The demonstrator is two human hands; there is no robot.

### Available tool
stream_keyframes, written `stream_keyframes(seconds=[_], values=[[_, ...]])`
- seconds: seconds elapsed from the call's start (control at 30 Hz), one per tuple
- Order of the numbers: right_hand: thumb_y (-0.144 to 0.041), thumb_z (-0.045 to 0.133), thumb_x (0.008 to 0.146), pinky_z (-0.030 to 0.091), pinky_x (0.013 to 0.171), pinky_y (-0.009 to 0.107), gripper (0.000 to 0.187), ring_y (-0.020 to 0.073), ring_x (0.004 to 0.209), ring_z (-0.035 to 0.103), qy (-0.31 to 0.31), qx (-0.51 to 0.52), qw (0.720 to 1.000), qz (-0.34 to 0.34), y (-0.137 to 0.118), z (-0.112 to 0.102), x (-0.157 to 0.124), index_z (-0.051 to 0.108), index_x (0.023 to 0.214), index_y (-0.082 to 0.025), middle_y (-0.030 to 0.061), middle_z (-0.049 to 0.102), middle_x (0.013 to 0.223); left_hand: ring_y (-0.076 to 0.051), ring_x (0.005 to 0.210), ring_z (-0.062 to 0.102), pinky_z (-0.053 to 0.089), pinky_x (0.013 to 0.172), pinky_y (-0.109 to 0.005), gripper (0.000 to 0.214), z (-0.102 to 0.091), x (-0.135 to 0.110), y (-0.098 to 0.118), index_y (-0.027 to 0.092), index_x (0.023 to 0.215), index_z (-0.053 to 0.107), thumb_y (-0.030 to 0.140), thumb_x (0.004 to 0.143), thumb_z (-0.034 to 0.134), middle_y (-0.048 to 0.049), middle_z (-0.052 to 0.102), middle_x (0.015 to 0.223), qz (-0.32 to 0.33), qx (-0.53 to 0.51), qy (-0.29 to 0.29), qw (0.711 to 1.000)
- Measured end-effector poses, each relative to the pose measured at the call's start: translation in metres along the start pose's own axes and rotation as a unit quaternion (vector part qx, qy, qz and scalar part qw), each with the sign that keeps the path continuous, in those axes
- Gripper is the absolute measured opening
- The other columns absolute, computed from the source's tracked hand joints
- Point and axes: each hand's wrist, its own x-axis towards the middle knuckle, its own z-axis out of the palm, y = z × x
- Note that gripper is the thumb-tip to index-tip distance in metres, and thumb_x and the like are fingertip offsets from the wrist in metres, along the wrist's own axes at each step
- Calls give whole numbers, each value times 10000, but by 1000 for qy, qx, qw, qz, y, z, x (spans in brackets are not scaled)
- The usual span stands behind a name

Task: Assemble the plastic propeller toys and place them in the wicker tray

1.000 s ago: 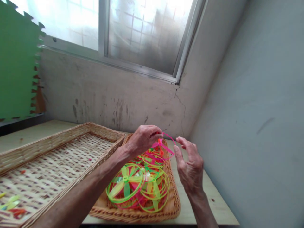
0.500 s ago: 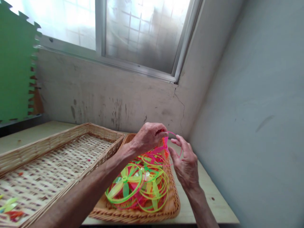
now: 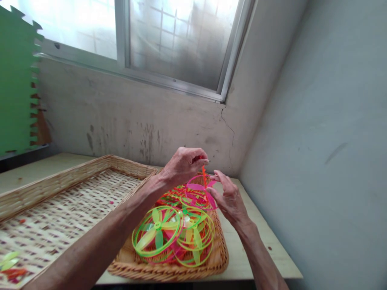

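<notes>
My left hand [image 3: 185, 166] is closed in a pinch on the top of a thin orange stick [image 3: 204, 175] that stands upright above the small basket. My right hand [image 3: 228, 198] pinches the rim of a pink propeller ring [image 3: 199, 189], which sits on the stick's lower end. Both hands hover over the far end of a small wicker basket [image 3: 169, 270]. That basket holds several green, pink and orange propeller rings [image 3: 157, 237] in a loose pile.
A large shallow wicker tray [image 3: 75, 177] lies to the left, with a few green and orange pieces [image 3: 10, 266] at its near corner. Both sit on a wooden table [image 3: 266, 257] in a wall corner under a window. A green foam mat [image 3: 15, 80] stands at far left.
My right hand has moved in from open and apart to grip the pink ring. My left hand has risen a little, and the orange stick now stands upright through the ring.
</notes>
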Motion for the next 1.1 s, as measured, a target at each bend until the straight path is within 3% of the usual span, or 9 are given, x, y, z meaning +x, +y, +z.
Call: stream_keyframes(seconds=[0.13,0.23,0.33,0.43,0.53,0.67,0.83,0.97,1.1], values=[[-269,599,804,420,930,353,466,190,1020,550,29,22,999,4,-4,-6,-6,463,1226,-123,80,658,1042,-44,441,381,325,451,-153,124,0,2,0,102,661,641,147,753,570,59,477,473,-5,4,-2,1000],[-187,591,778,413,931,391,495,216,1039,540,1,27,1000,11,-7,-1,-1,452,1249,-124,97,647,1067,-44,446,399,336,465,-153,114,2,3,10,104,663,641,133,750,573,51,508,484,26,5,-12,1000],[-136,592,734,438,883,424,396,246,977,580,-36,30,999,16,-7,4,4,564,1128,-158,101,660,1031,-44,450,405,340,473,-154,119,3,4,17,103,659,639,129,752,569,41,532,500,49,3,-23,999],[-175,608,736,484,812,371,329,216,884,629,-35,55,998,26,-4,2,2,599,1064,-197,58,692,946,-44,444,389,330,461,-151,123,1,4,11,104,659,638,133,751,562,45,516,491,29,5,-18,999],[-255,586,786,486,830,309,300,163,878,641,32,89,994,55,-1,-3,-8,574,1082,-207,34,697,954,-44,443,379,320,449,-149,131,-4,3,0,104,668,638,156,757,557,53,483,477,-10,6,-11,1000],[-348,474,865,505,815,325,269,164,868,651,148,114,972,145,10,2,-27,563,1042,-165,80,691,956,-43,441,382,321,444,-149,137,-7,2,-12,104,687,642,172,767,554,56,471,476,-30,-4,-26,999],[-378,500,843,503,814,366,323,188,868,642,172,120,959,188,14,10,-41,590,1031,-130,115,677,980,-44,439,374,319,446,-154,126,-7,1,-14,103,686,645,176,758,571,56,473,475,-30,-5,-20,999],[-316,543,817,449,875,367,363,186,922,597,145,94,976,133,-3,7,-35,552,1126,-125,89,670,984,-42,445,376,327,457,-150,130,-2,-1,-6,103,680,645,170,762,570,58,470,477,-25,-5,-23,999],[-164,512,792,437,857,393,453,214,937,561,40,62,995,69,-17,16,-23,474,1234,-72,106,652,975,-43,439,378,333,460,-150,123,1,-1,5,108,668,643,155,754,570,60,477,470,-4,-4,-20,1000]])
